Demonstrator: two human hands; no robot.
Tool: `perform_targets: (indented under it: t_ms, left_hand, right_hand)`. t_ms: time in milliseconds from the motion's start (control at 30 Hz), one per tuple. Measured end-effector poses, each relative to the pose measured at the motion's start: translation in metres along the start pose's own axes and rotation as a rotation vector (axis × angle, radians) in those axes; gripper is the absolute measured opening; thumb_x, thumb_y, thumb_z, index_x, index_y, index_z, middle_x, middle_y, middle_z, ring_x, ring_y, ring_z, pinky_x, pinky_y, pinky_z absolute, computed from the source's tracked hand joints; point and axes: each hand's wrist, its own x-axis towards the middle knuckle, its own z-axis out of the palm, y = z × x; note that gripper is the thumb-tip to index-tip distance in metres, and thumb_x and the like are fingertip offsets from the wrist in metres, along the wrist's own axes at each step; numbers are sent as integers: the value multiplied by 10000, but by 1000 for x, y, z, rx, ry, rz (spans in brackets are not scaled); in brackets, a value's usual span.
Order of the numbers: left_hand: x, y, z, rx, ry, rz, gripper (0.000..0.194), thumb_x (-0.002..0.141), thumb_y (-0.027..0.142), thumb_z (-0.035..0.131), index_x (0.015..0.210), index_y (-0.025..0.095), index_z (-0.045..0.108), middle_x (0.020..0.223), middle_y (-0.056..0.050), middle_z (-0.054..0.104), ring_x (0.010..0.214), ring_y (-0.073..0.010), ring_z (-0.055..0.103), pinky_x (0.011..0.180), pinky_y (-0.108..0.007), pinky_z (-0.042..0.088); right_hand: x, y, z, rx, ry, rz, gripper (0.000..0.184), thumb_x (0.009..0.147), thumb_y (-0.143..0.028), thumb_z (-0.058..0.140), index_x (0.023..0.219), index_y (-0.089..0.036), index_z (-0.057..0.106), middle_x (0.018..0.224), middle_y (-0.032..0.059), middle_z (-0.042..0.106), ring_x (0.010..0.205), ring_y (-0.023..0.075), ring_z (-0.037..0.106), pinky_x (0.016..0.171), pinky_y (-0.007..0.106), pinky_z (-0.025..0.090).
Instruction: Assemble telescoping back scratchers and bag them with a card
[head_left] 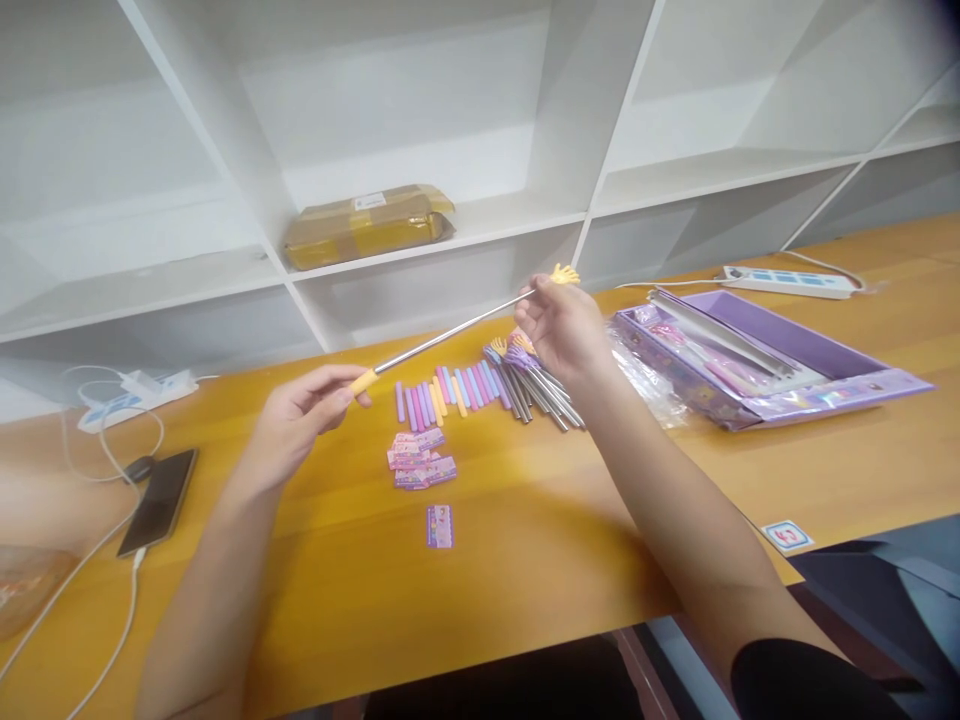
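Two ends held: slim silver metal rod [450, 332] raised over the orange-brown wooden counter [337, 580], spanning both hands.
Left hand [289, 420]: grip closed, thumb and fingers pinching the yellow cylindrical handle [364, 382]; this hand nearest the handle end.
Long axis: from left grip, rod runs rightward and away, slanting up the view.
Between hands, below: row of pink, purple, blue and yellow tubes [484, 385].
Right hand [566, 330]: grip closed on the rod's far end; yellow hand-shaped tip [565, 275] just beyond the fingers.
Far right: open purple cardboard box [832, 395].
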Motion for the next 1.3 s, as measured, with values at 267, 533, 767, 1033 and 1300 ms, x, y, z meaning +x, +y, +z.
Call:
perform_targets:
  t_ms: [267, 533, 767, 1033, 1300]
  left_hand:
    - [0, 8, 7, 164, 74, 110, 374, 972, 533, 769, 1233, 268, 815, 1053, -73, 821, 960, -210, 740, 879, -321, 581]
    - [0, 3, 13, 339, 175, 213, 267, 961, 473, 787, 1127, 273, 846, 1095, -58, 831, 980, -209, 757, 891, -327, 575]
    - [1, 5, 8, 392, 199, 260, 182, 961, 387, 780, 1090, 286, 859, 1075, -36, 830, 945, -183, 740, 836, -307, 547]
    - [-3, 8, 6, 447, 218, 334, 129, 938, 309, 786, 1039, 310, 867, 1019, -16, 829, 835, -161, 705, 686, -296, 490]
    - [-9, 13, 4, 452, 265, 380, 102, 882, 247, 790, 964, 270, 847, 868, -10, 768, 614, -112, 512, 549, -287, 356]
  right_hand:
    - [-18, -7, 11, -61, -118, -60, 432, 824, -501, 917, 1054, -277, 628, 978, -12, 744, 808, 110, 710, 773, 225, 650]
    - [-45, -2, 29, 51, -305, 75, 348, 714, -355, 1017, 913, -238, 758, 878, -19, 724, 774, 98, 660, 751, 236, 624]
    - [-43, -13, 23, 99, -342, 231, 323, 802, -473, 913, 865, -213, 732, 893, 20, 754, 776, 144, 730, 754, 298, 671]
    - [-40, -1, 20, -91, -264, 69, 397, 776, -463, 933, 886, -248, 619, 757, -58, 642, 602, 95, 664, 592, 242, 605]
    - [-45, -1, 22, -273, -261, -89, 376, 884, -544, 851, 928, -263, 606, 778, -49, 633, 559, 89, 594, 530, 242, 526]
